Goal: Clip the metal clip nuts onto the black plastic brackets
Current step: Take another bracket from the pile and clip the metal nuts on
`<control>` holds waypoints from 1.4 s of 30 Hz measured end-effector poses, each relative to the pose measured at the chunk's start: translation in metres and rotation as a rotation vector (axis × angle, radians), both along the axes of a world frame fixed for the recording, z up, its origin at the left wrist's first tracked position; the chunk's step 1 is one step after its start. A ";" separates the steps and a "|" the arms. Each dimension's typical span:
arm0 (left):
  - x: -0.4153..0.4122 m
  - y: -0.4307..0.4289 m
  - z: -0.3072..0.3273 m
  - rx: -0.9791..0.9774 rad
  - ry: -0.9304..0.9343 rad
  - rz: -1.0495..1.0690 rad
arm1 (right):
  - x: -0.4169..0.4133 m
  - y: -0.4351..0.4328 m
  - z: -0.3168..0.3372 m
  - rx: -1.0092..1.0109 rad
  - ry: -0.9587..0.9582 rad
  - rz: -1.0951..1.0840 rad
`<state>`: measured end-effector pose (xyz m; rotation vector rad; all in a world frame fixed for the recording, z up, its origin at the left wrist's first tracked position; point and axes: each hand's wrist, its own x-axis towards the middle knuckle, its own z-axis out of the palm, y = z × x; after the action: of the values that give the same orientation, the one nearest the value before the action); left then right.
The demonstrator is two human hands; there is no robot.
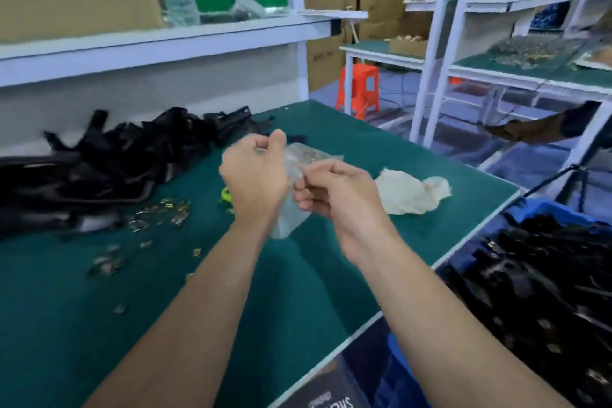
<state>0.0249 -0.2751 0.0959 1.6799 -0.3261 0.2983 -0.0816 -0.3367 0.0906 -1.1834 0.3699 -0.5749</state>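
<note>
Left hand (pixel 255 169), right hand (pixel 331 192) clench clear bag (pixel 291 217) | black brackets (pixel 116 159), loose clip nuts (pixel 165 209) wait, bench (pixel 314 291) left edge | blue crate (pixel 559 209) load probably clipped

left hand (pixel 255 172): raised, fingers curled | right hand (pixel 334 195): raised, pinching

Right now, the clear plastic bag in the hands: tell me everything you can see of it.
The clear plastic bag is small, thin, transparent film, crumpled and glossy. It is held up above the green table, not resting on it. The left hand grips its upper part and the right hand pinches the top edge. Its lower end hangs free between the wrists. A few metallic bits glint near the top, too blurred to identify.
</note>
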 end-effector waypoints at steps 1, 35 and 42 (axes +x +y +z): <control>0.011 0.021 -0.001 0.011 -0.018 0.066 | 0.015 0.013 0.001 -0.009 0.005 0.042; 0.168 0.257 -0.125 0.605 0.117 0.296 | 0.346 0.169 -0.070 -1.749 0.599 0.397; 0.164 0.262 -0.125 0.649 0.149 0.192 | 0.325 0.155 -0.053 -1.425 0.522 0.262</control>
<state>0.1894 -0.0134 -0.0292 2.3671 -0.1538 0.2174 0.2429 -0.1822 0.0375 -2.7315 0.1954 -0.2237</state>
